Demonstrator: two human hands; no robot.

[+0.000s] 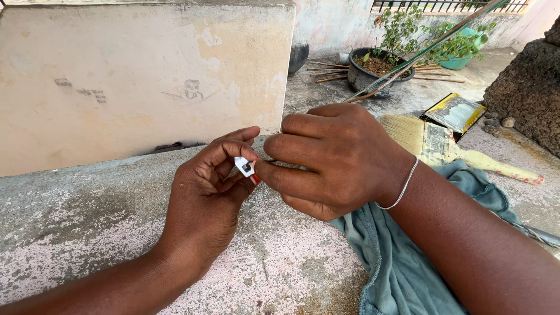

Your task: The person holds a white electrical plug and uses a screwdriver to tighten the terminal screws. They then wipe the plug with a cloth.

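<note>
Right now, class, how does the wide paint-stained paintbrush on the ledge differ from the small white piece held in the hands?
The wide paint-stained paintbrush lies flat on the concrete ledge, untouched; the small white piece is pinched between the left hand and right hand. The paintbrush is far larger, with pale bristles and a long handle; the white piece is tiny, with a red end. Both sit above the same ledge.

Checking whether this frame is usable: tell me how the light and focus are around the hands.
Head view: even daylight, no glare; left hand, right hand and the small white piece pinched between them are sharp; soft shadows beneath; the potted plant behind looks slightly softer.
</note>
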